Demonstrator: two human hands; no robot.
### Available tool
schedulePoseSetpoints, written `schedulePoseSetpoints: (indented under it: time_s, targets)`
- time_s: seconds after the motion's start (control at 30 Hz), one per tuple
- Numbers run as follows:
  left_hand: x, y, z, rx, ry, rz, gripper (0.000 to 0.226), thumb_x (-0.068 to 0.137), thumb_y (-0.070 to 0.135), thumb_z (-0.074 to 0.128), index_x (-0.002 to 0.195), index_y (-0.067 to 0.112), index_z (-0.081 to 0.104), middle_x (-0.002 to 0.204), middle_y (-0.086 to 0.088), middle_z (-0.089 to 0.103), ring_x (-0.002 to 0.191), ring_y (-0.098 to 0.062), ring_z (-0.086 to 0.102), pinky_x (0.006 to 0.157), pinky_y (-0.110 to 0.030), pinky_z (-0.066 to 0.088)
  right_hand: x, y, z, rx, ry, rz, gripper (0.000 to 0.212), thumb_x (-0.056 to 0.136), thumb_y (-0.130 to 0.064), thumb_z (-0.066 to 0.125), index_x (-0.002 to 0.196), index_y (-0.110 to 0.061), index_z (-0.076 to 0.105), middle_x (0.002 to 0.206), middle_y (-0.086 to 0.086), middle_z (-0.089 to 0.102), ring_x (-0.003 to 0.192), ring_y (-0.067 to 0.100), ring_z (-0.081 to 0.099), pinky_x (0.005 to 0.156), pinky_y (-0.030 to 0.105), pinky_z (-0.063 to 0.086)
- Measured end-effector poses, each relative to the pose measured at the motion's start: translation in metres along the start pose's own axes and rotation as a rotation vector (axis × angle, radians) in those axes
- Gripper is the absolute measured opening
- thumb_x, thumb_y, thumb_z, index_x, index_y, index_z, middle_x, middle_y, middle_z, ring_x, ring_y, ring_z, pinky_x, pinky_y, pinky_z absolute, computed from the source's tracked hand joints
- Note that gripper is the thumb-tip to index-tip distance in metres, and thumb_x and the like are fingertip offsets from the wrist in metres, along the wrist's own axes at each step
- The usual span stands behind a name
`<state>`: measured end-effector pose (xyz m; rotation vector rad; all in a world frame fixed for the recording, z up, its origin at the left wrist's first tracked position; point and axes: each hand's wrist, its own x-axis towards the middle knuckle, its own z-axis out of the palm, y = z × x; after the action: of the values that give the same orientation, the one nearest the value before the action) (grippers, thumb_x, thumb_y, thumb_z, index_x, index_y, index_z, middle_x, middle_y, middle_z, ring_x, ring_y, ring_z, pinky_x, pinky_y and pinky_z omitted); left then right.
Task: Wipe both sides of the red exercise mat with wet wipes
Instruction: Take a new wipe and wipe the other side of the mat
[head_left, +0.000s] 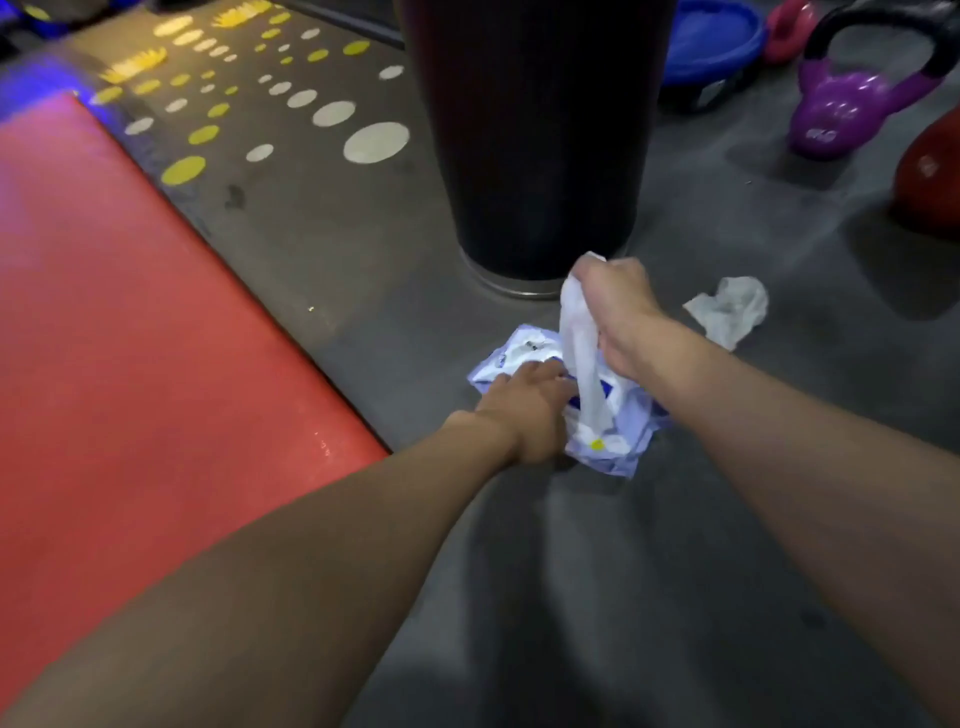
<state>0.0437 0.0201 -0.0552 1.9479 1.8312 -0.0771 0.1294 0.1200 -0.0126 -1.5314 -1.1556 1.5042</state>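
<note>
one red mat (130, 338) lies flat on the floor (571, 597), left of both hands, untouched. one wipe pack (613, 452) lies under the left hand (524, 410), whose straight fingers press it. two wipes: a drawn wipe (579, 353) clenched in the right hand (618, 306), and a crumpled wipe (730, 306) nearby.

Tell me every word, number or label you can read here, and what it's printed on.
Nothing here reads clearly.
On the purple kettlebell: a pale marking low on its side, too blurred.
On the wet wipes pack: small dark print, too blurred.
On the red kettlebell: a pale mark, too blurred.
On the wet wipe in the right hand: no print shows.
</note>
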Motion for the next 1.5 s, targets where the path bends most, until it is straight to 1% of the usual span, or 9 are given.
schedulePoseSetpoints:
  time_s: [0.13,0.33,0.53,0.7,0.77,0.93,1.13,1.27,1.5]
  targets:
    - [-0.056,-0.059,-0.012,-0.081,0.103,-0.328,0.056,0.073,0.032,0.041,0.125,0.023,0.061,0.127,-0.011,0.052,0.118,-0.034,0.048,0.101,-0.043,0.041,-0.036,0.006,0.079,-0.027,-0.248,-0.040,0.010,0.081,-0.012,0.052,0.088,-0.006,0.056,0.067,0.007,0.052,0.060,0.023,0.054,0.045,0.019,0.039]
    - [-0.147,-0.117,-0.018,-0.159,0.025,-0.760,0.044,0.087,0.011,0.059,0.131,0.011,0.058,0.135,-0.019,0.053,0.123,-0.033,0.052,0.101,-0.030,0.039,-0.100,0.042,0.163,-0.388,-0.590,-0.125,0.021,0.085,-0.016,0.062,0.104,-0.007,0.056,0.106,0.015,0.063,0.100,0.030,0.061,0.076,0.033,0.044]
    - [-0.178,-0.145,0.012,-0.104,-0.289,-0.729,0.091,0.077,0.038,0.078,0.152,0.023,0.028,0.144,-0.012,0.032,0.129,-0.035,0.044,0.107,-0.040,0.039,-0.132,0.060,0.172,-0.553,-0.672,-0.283,0.021,0.090,-0.015,0.060,0.099,-0.012,0.041,0.102,0.012,0.057,0.097,0.031,0.057,0.073,0.032,0.040]
    - [-0.202,-0.187,0.033,-0.047,-0.100,-0.568,0.099,0.069,0.047,0.080,0.150,0.030,0.025,0.147,-0.007,0.030,0.135,-0.035,0.033,0.109,-0.046,0.034,-0.142,0.078,0.178,-0.270,-0.753,0.159,0.025,0.091,-0.002,0.064,0.097,-0.014,0.042,0.092,0.010,0.053,0.074,0.020,0.057,0.056,0.030,0.049]
    - [-0.212,-0.217,0.029,-0.030,-0.119,-0.580,0.113,0.070,0.046,0.080,0.154,0.037,0.006,0.157,-0.012,0.015,0.146,-0.037,0.015,0.113,-0.054,0.026,-0.141,0.083,0.180,-0.327,-0.612,0.098,0.030,0.089,-0.003,0.066,0.103,-0.012,0.041,0.097,0.012,0.054,0.080,0.022,0.059,0.068,0.037,0.053]
    - [-0.210,-0.257,0.041,0.009,-0.282,-0.520,0.135,0.066,0.055,0.082,0.148,0.044,-0.025,0.154,-0.027,-0.027,0.143,-0.052,-0.019,0.115,-0.067,0.007,-0.168,0.101,0.164,-1.127,-0.135,-0.340,0.035,0.090,-0.016,0.054,0.123,-0.015,0.046,0.131,0.012,0.038,0.121,0.035,0.040,0.099,0.045,0.039]
    - [-0.211,-0.259,0.051,-0.040,-0.228,-0.501,0.137,0.058,0.058,0.083,0.143,0.053,-0.024,0.155,-0.023,-0.031,0.144,-0.040,-0.028,0.107,-0.076,0.009,-0.232,0.158,0.184,-1.387,-0.359,-0.611,0.055,0.095,-0.027,0.044,0.145,-0.003,0.038,0.159,0.020,0.024,0.148,0.033,0.022,0.115,0.050,0.028]
    - [-0.201,-0.260,0.057,-0.040,-0.210,-0.523,0.135,0.061,0.050,0.085,0.142,0.056,-0.022,0.154,-0.021,-0.034,0.141,-0.048,-0.028,0.103,-0.079,0.010,-0.234,0.178,0.236,-1.274,-0.159,-0.522,0.070,0.094,-0.045,0.029,0.140,0.005,0.045,0.150,0.026,0.039,0.142,0.036,0.037,0.115,0.050,0.032]
    - [-0.196,-0.273,0.064,-0.008,-0.195,-0.507,0.144,0.057,0.057,0.085,0.133,0.057,-0.037,0.151,-0.024,-0.038,0.141,-0.045,-0.031,0.101,-0.082,0.011,-0.192,0.193,0.208,-1.238,0.158,-0.255,0.085,0.090,-0.051,0.010,0.150,0.009,0.023,0.159,0.028,0.019,0.150,0.037,0.015,0.122,0.047,0.008]
